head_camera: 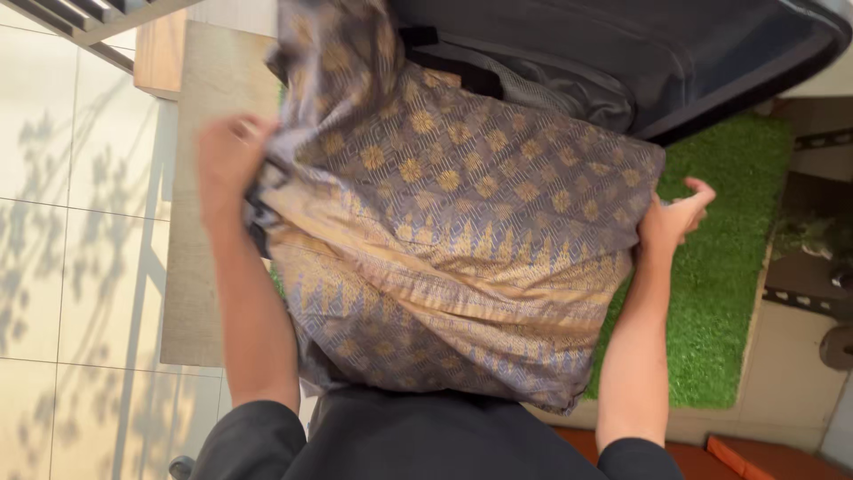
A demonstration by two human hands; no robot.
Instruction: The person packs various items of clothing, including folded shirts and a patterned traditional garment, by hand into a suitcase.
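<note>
floor: pale tiles [53, 222], leaf shadows | mat: green artificial grass [720, 267] | surface: beige slab [200, 222] | light: sunlit

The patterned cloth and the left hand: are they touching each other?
Touching. The head view shows the left hand gripping the edge of the patterned cloth, with the fabric bunched against its fingers.
</note>
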